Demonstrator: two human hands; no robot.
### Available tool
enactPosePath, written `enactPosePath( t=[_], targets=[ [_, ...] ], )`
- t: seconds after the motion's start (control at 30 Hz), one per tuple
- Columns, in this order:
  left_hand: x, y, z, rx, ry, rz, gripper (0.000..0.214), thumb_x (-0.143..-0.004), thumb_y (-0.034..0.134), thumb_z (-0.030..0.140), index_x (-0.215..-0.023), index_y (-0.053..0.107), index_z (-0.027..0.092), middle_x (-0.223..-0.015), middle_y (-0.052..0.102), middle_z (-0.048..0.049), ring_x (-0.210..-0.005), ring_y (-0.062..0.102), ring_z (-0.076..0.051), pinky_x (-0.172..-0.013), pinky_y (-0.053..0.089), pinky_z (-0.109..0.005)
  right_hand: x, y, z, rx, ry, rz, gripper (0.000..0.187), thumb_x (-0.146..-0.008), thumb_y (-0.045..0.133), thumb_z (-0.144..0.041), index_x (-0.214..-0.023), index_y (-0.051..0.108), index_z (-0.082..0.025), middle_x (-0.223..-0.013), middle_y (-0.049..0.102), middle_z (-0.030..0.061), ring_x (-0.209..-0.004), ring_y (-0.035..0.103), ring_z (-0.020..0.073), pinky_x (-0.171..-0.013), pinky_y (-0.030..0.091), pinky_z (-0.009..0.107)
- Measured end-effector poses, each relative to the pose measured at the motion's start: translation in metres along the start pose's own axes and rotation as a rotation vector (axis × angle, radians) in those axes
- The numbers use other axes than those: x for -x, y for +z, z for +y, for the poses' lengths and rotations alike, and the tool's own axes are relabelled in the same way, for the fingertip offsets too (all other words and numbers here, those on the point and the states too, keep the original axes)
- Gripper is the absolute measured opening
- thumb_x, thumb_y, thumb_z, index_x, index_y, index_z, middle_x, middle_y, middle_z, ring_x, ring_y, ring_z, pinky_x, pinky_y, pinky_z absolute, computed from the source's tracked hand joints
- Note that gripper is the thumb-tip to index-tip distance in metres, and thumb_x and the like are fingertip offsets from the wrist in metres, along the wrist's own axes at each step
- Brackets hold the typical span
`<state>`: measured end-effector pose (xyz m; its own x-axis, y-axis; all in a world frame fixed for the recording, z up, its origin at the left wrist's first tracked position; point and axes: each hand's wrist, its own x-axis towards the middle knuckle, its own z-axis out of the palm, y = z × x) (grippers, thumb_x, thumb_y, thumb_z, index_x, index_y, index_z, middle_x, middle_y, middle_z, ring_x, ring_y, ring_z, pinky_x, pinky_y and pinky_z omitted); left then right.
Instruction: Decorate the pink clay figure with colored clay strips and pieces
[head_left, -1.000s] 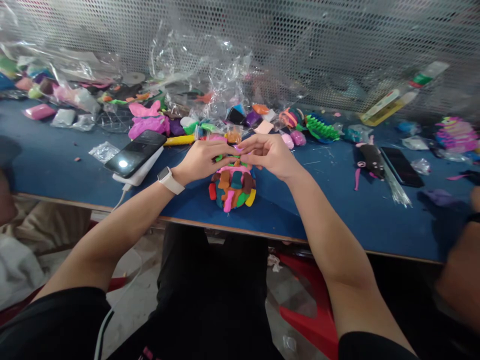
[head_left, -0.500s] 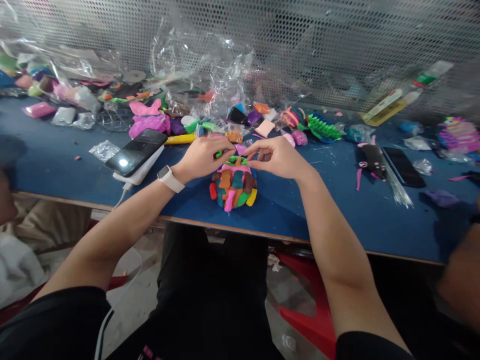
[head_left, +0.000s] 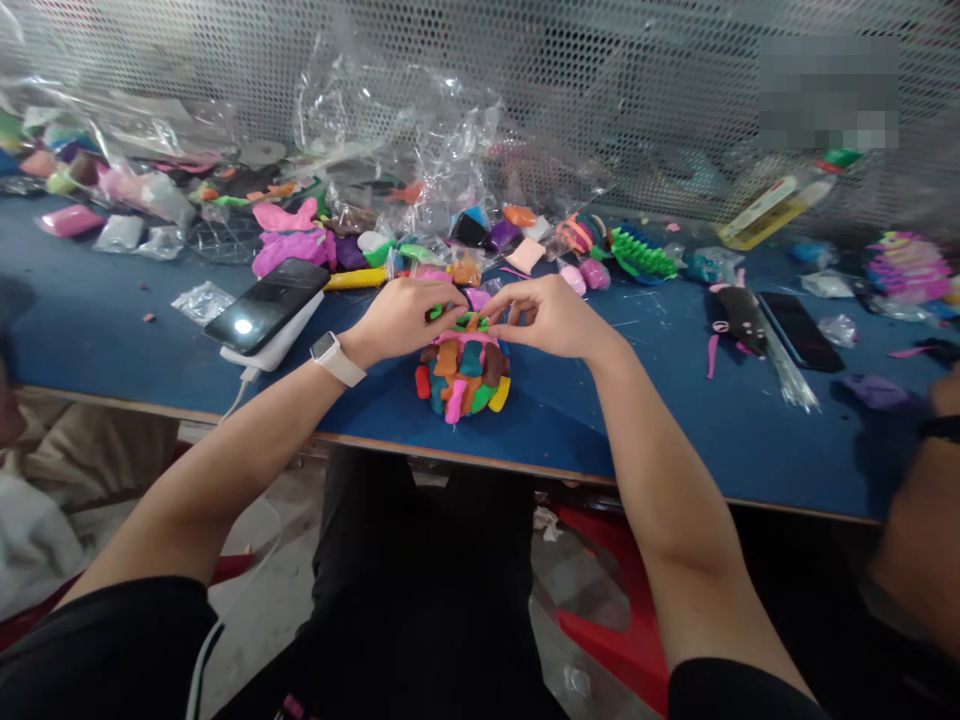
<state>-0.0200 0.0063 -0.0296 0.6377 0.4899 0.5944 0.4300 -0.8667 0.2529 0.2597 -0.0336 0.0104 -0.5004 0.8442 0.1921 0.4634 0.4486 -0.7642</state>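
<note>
A rounded model covered in clay pieces (head_left: 463,375) of many colours stands on the blue table near its front edge. Around its top runs a band of green clay (head_left: 470,322), above a pink rim. My left hand (head_left: 412,318), wearing a white watch at the wrist, is closed with its fingertips on the left side of this green clay. From the other side, my right hand (head_left: 547,316) pinches at the band's right end with thumb and forefinger; its other fingers are curled. Both sets of fingertips partly hide the model's top.
Left of my arm, a black phone (head_left: 266,298) lies on a white cabled block. Bagged clay and a magenta clay shape (head_left: 292,245) line the back below a perforated metal panel. Rightward are a spiky green piece (head_left: 643,258), a dark phone (head_left: 801,330), a bottle (head_left: 780,205) and another person's arm (head_left: 926,510).
The whole view has shifted slightly, so things sit a little further left. My hands stay at the model's top, with only small finger movement. The person's arm at right has moved a little.
</note>
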Motion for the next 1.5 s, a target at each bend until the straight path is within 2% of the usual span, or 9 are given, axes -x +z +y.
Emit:
enactPosePath(
  t=[0.2, 0.6, 0.77, 0.97, 1.1, 1.27, 1.5],
  targets=[
    [0.0, 0.0, 0.0, 0.001, 0.01, 0.007, 0.029, -0.112, 0.062, 0.035, -0.103, 0.086, 0.02, -0.096, 0.088, -0.0057, -0.082, 0.081, -0.021, -0.074, 0.054, -0.032, -0.001, 0.002, -0.001, -0.02, -0.018, 0.075, 0.032, -0.087, 0.095, -0.047, -0.105, 0.091, -0.022, -0.095, 0.087, 0.0075, -0.077, 0.074, 0.0214, -0.071, 0.056, 0.037],
    [0.0, -0.003, 0.002, 0.069, 0.039, -0.036, 0.029, -0.111, 0.06, 0.033, -0.111, 0.087, 0.022, -0.101, 0.089, -0.0061, -0.084, 0.081, -0.02, -0.078, 0.058, -0.033, -0.001, 0.003, 0.003, 0.002, -0.011, 0.005, 0.034, -0.088, 0.094, -0.049, -0.11, 0.091, -0.023, -0.096, 0.088, 0.0077, -0.074, 0.073, 0.0217, -0.071, 0.057, 0.039],
    [0.0, -0.007, 0.004, 0.174, 0.128, -0.118, 0.05, -0.12, 0.042, 0.044, -0.115, 0.085, 0.02, -0.106, 0.088, -0.0102, -0.089, 0.081, -0.023, -0.081, 0.058, -0.036, -0.002, 0.003, 0.002, 0.022, -0.022, 0.006, 0.032, -0.087, 0.094, -0.049, -0.106, 0.092, -0.023, -0.099, 0.089, 0.0084, -0.073, 0.071, 0.0209, -0.07, 0.056, 0.038],
    [-0.001, -0.003, 0.002, 0.191, 0.088, -0.175, 0.079, -0.122, 0.023, 0.067, -0.094, 0.081, 0.021, -0.081, 0.074, -0.0087, -0.071, 0.07, -0.02, -0.069, 0.051, -0.035, -0.001, 0.003, 0.001, 0.035, -0.007, 0.015, 0.032, -0.087, 0.095, -0.05, -0.104, 0.092, -0.023, -0.094, 0.087, 0.0062, -0.067, 0.064, 0.0179, -0.066, 0.05, 0.036],
    [-0.001, -0.002, 0.003, 0.198, 0.084, -0.172, 0.081, -0.12, 0.023, 0.073, -0.088, 0.077, 0.021, -0.077, 0.071, -0.0078, -0.067, 0.065, -0.02, -0.068, 0.049, -0.036, 0.001, 0.0, 0.0, 0.027, 0.023, -0.021, 0.036, -0.087, 0.096, -0.051, -0.108, 0.092, -0.023, -0.088, 0.084, 0.0036, -0.06, 0.057, 0.015, -0.062, 0.043, 0.035],
    [-0.001, -0.004, 0.003, 0.199, 0.095, -0.183, 0.083, -0.121, 0.02, 0.072, -0.089, 0.078, 0.022, -0.079, 0.072, -0.0086, -0.069, 0.066, -0.021, -0.069, 0.049, -0.037, 0.004, -0.007, -0.005, 0.002, 0.029, -0.057, 0.037, -0.086, 0.096, -0.053, -0.106, 0.09, -0.023, -0.095, 0.087, 0.0062, -0.063, 0.062, 0.0155, -0.062, 0.045, 0.035],
    [0.0, -0.004, 0.003, 0.187, 0.096, -0.187, 0.084, -0.12, 0.018, 0.073, -0.095, 0.079, 0.021, -0.087, 0.078, -0.0109, -0.076, 0.073, -0.022, -0.072, 0.053, -0.035, 0.005, -0.009, -0.006, 0.046, 0.023, -0.051, 0.032, -0.084, 0.097, -0.051, -0.097, 0.089, -0.022, -0.088, 0.085, 0.0059, -0.064, 0.061, 0.0162, -0.063, 0.047, 0.035]
  ],
)
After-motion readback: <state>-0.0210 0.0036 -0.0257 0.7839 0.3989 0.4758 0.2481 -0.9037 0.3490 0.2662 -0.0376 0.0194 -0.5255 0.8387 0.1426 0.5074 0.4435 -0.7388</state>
